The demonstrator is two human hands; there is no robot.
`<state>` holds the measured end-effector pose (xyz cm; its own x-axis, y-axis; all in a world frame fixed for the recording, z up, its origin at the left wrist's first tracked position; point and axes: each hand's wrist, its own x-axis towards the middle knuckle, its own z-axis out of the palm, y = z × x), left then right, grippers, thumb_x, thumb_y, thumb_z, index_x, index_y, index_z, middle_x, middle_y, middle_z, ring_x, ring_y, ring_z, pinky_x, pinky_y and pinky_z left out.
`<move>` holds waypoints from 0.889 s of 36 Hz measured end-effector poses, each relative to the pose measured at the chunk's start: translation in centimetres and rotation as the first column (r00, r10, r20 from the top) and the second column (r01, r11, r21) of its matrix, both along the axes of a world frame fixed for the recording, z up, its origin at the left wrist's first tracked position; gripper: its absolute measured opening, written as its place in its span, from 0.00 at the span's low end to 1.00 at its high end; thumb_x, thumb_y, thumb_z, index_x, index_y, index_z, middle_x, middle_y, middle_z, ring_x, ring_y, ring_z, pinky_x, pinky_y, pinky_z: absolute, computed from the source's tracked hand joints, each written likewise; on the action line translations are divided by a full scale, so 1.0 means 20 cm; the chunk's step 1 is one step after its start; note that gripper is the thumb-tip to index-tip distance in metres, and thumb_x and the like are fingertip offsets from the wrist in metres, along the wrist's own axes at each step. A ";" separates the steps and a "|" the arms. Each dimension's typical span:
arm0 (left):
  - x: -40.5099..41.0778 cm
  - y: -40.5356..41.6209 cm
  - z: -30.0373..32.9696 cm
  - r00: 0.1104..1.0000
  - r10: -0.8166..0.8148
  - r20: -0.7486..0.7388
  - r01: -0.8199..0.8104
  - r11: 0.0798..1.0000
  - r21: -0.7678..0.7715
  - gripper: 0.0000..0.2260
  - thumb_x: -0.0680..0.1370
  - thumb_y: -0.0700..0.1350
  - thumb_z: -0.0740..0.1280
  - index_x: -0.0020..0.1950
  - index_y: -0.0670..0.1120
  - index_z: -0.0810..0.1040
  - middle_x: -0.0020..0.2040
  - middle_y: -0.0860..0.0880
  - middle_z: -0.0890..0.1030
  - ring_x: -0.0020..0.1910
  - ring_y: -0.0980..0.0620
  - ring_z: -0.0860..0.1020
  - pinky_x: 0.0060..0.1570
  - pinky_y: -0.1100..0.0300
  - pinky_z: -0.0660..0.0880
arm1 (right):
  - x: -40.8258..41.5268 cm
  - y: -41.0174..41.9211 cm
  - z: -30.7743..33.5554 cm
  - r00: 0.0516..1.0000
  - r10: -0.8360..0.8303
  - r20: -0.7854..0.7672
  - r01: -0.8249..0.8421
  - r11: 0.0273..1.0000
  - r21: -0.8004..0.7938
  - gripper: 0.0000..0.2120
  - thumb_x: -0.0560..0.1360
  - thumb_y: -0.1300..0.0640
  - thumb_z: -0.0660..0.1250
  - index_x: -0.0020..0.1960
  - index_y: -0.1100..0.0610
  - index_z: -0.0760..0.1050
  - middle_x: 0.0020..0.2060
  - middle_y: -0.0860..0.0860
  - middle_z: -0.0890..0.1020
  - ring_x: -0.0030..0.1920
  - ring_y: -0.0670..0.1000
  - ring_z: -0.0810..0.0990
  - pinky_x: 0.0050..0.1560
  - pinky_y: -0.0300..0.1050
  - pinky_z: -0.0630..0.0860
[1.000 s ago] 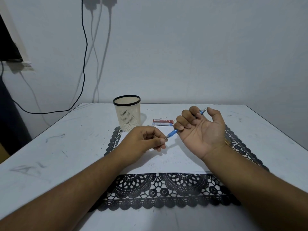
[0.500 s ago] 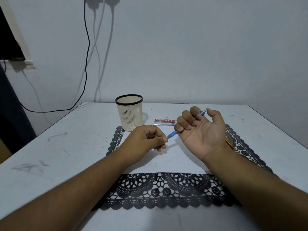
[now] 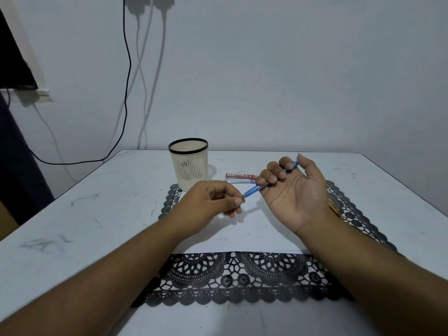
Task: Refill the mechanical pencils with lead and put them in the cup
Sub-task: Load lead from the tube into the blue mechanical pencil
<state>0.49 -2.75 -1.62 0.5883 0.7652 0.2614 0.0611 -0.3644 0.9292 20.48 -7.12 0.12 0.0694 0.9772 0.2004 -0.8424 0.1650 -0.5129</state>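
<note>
My right hand [image 3: 294, 192] is palm up above the white sheet, its fingers curled round a blue mechanical pencil [image 3: 253, 190] that slants down to the left. At that pencil's lower end my left hand [image 3: 208, 202] pinches the tip between thumb and forefinger; whether a lead is in the pinch I cannot tell. A cream cup with a black rim [image 3: 189, 163] stands upright behind my left hand. The red and clear lead case [image 3: 238, 178] lies flat to the right of the cup. A yellowish pencil [image 3: 334, 208] shows partly behind my right wrist.
A white paper sheet [image 3: 242, 236] lies on a black lace mat [image 3: 232, 277] on the white table [image 3: 97, 214]. Cables [image 3: 126, 93] hang down the wall at the back left. The table's left and right edges are in view.
The camera has tilted up slightly, so the scene sits lower in view. Both hands stay in nearly the same pose on the blue pencil.
</note>
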 end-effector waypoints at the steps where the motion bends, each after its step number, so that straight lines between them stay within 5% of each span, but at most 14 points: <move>1: 0.00 0.00 0.01 1.000 -0.007 0.012 0.007 1.000 -0.006 0.03 0.79 0.36 0.71 0.49 0.38 0.84 0.39 0.46 0.85 0.37 0.52 0.80 0.44 0.62 0.78 | 0.00 0.00 0.00 1.000 -0.016 0.002 0.016 1.000 -0.019 0.12 0.77 0.51 0.61 0.36 0.54 0.66 0.32 0.51 0.65 0.32 0.52 0.67 0.41 0.48 0.73; 4: -0.01 0.01 0.01 1.000 -0.009 0.027 0.010 1.000 -0.008 0.03 0.79 0.34 0.70 0.48 0.38 0.84 0.38 0.46 0.85 0.36 0.53 0.80 0.42 0.63 0.78 | -0.01 0.00 0.01 0.999 -0.005 0.053 0.008 0.999 -0.052 0.09 0.76 0.53 0.62 0.38 0.54 0.68 0.33 0.52 0.71 0.35 0.53 0.74 0.50 0.51 0.77; 7: -0.03 0.02 0.02 1.000 -0.003 0.017 0.003 1.000 0.003 0.02 0.79 0.35 0.70 0.49 0.38 0.83 0.37 0.47 0.85 0.36 0.53 0.81 0.42 0.63 0.78 | -0.04 -0.01 0.01 0.962 0.021 0.273 0.010 0.994 -0.110 0.11 0.80 0.52 0.62 0.43 0.56 0.73 0.39 0.54 0.80 0.44 0.54 0.80 0.56 0.52 0.79; 10: -0.08 0.06 0.05 1.000 -0.013 -0.014 0.013 1.000 0.008 0.03 0.79 0.38 0.71 0.49 0.39 0.84 0.39 0.46 0.85 0.38 0.52 0.81 0.45 0.60 0.78 | -0.07 -0.01 0.01 0.858 0.011 0.513 0.074 0.987 -0.145 0.16 0.86 0.52 0.58 0.45 0.58 0.76 0.43 0.56 0.85 0.41 0.53 0.80 0.44 0.47 0.81; 13: -0.16 0.12 0.07 0.990 0.008 -0.139 -0.004 1.000 0.031 0.05 0.80 0.43 0.71 0.49 0.42 0.84 0.41 0.46 0.86 0.40 0.51 0.81 0.46 0.58 0.77 | -0.09 -0.01 0.02 0.882 0.052 0.468 0.036 0.984 -0.177 0.15 0.87 0.53 0.57 0.48 0.60 0.75 0.48 0.63 0.86 0.36 0.54 0.83 0.37 0.46 0.83; 17: -0.30 0.25 0.07 0.929 0.186 -0.319 -0.161 0.982 0.101 0.09 0.82 0.44 0.68 0.44 0.43 0.82 0.38 0.50 0.85 0.35 0.55 0.79 0.40 0.60 0.74 | -0.11 0.05 0.00 0.847 0.031 0.531 0.056 0.987 -0.147 0.08 0.85 0.61 0.60 0.48 0.61 0.74 0.48 0.62 0.86 0.38 0.55 0.83 0.40 0.46 0.85; 22: -0.38 0.36 0.02 0.710 0.407 -0.574 -0.325 0.913 0.245 0.18 0.84 0.51 0.64 0.36 0.48 0.80 0.30 0.55 0.81 0.25 0.63 0.75 0.37 0.60 0.70 | -0.21 0.09 -0.03 0.678 0.078 0.731 0.028 0.991 -0.132 0.09 0.83 0.69 0.61 0.48 0.64 0.79 0.40 0.58 0.83 0.37 0.54 0.78 0.41 0.47 0.83; 28: -0.37 0.41 -0.01 0.426 0.583 -0.692 -0.368 0.810 0.457 0.23 0.81 0.63 0.62 0.35 0.48 0.77 0.35 0.51 0.80 0.37 0.51 0.78 0.36 0.57 0.70 | -0.36 0.21 -0.03 0.493 0.079 0.866 -0.030 0.997 -0.074 0.10 0.77 0.72 0.68 0.41 0.61 0.83 0.44 0.60 0.83 0.44 0.55 0.84 0.57 0.51 0.84; 32: -0.38 0.41 -0.02 0.355 0.597 -0.719 -0.394 0.793 0.464 0.23 0.77 0.67 0.67 0.35 0.49 0.75 0.36 0.52 0.78 0.36 0.53 0.76 0.37 0.58 0.68 | -0.45 0.28 -0.05 0.339 0.070 0.938 -0.038 0.997 -0.061 0.09 0.73 0.70 0.69 0.40 0.57 0.80 0.38 0.56 0.82 0.41 0.55 0.83 0.53 0.55 0.82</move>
